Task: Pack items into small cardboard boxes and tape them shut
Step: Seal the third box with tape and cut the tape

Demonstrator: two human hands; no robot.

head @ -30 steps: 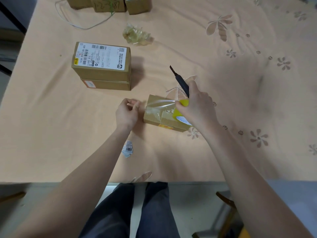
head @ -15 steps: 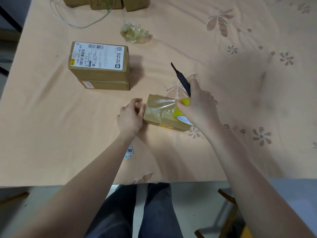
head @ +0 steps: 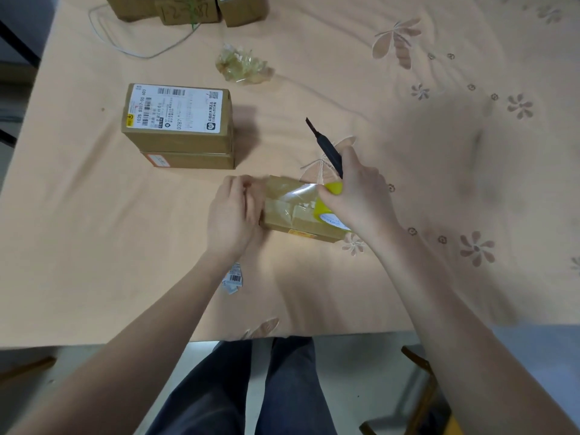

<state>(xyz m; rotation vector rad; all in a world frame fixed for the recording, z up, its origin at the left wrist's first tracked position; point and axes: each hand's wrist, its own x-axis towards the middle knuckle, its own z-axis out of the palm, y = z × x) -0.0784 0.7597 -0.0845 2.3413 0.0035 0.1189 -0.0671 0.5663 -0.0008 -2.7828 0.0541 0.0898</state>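
- While the small box (head: 298, 211) serves as the landmark in the middle of the table (head: 78, 246), the nearest loose thing is a torn barcode label (head: 233, 277), lying just on the person's side of the box and below the left wrist; it looks discarded, not part of the sealing.
- At the box's left end, the left hand (head: 233, 218) has its fingers curled against the cardboard, apparently pressing a tape end down over that face and bracing the box so it cannot slide. Motion blur hides whether anything is pinched between the fingertips.
- At the box's right end, the right hand (head: 357, 202) grips a yellow tape roll (head: 329, 199), with a strip of clear tape (head: 298, 193) stretched from it over the box top. Held taut like this, the strip should lie flat without wrinkles.
- Between the same fingers sits a dark knife (head: 324, 149), its blade pointing away beyond the box, probably kept ready to cut the strip.
- Beyond the box and to its left stand two stacked parcels (head: 180, 127), the upper one carrying a shipping label, set aside as finished work.
- Farther beyond lies a crumpled wad of tape (head: 241, 65).
- Farthest off, more boxes (head: 188, 9) and a thin cable (head: 138, 51) sit at the far edge.
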